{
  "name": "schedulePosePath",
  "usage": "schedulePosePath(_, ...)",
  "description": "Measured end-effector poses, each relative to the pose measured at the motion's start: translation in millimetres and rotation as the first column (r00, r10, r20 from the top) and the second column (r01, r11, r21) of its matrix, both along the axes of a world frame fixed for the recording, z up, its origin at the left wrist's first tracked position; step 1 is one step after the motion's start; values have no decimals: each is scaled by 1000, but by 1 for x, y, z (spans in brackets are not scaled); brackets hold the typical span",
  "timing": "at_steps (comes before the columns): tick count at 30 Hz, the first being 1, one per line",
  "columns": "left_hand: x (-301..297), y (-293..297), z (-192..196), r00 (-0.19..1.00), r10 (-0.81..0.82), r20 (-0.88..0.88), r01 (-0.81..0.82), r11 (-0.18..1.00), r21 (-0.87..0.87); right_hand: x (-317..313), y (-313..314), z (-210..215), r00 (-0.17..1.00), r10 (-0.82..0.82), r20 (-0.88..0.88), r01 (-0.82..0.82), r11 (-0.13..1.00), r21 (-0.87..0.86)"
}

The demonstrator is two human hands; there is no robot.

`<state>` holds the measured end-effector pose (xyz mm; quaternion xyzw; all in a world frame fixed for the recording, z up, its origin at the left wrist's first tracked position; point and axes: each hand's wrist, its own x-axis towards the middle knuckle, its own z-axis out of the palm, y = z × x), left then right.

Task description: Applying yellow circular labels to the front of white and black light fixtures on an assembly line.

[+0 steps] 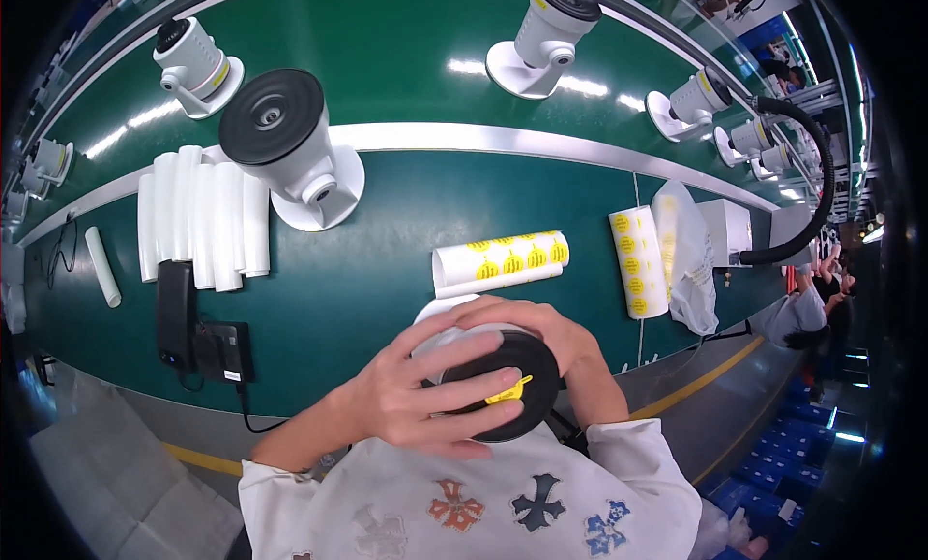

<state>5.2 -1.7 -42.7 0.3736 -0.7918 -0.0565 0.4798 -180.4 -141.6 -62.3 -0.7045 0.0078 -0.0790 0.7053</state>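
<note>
I hold a white camera-like device (452,340) close to my chest, its black round end (534,405) tipped up toward me. My right hand (553,333) is wrapped round the far side of its body. Across the black end lies my left hand (425,391), fingers stretched and spread. One of its fingertips touches a round yellow sticker (504,396) with a small tab, partly covered by the fingers. Just beyond the device, a curled sheet of yellow round stickers (522,258) rests on the green table (406,212).
Another white device (314,188) stands at left, near white rolls (198,217) and a black box-shaped unit (176,314). Right of centre are a second sticker roll (638,260), a plastic bag (689,260) and a black hose (822,173). More devices (541,43) line the green belt behind.
</note>
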Motion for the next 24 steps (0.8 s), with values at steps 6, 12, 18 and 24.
schedulePosePath(6, -8, 3, -22, 471, 263, -842, 208, 894, 396, 10, 21, 50, 865, -502, 5, 429, 744, 513)
schedulePosePath(12, -23, -9, -27, -116, 413, -903, 833, 535, 138, 31, 30, 82, 834, -552, -1, 540, 815, 212)
schedulePosePath(18, -11, -20, -14, -94, 447, -890, 896, 428, 120, 10, 20, 94, 830, -539, -141, 552, 762, 338)
schedulePosePath(24, 5, -9, -22, -5, 507, -862, 895, 386, 222, 8, -36, 96, 952, -241, -187, 142, 892, -430)
